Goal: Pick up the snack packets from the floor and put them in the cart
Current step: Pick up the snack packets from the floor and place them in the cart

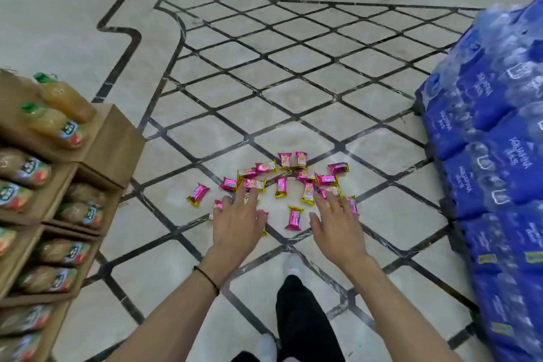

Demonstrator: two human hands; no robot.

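Note:
Several pink and gold snack packets [294, 217] lie scattered on the tiled floor in front of me. My left hand [236, 220] reaches out over the left side of the pile, fingers straight and spread, covering a few packets. My right hand [335, 222] stretches over the right side, fingers also spread, holding nothing. One packet [198, 194] lies apart at the left. No cart is in view.
Cardboard trays of juice bottles [58, 126] are stacked at the left. Blue shrink-wrapped packs of water bottles [493, 156] are stacked at the right. My leg and white shoe [293, 264] stand just behind the packets. Patterned floor [264, 67] stretches ahead.

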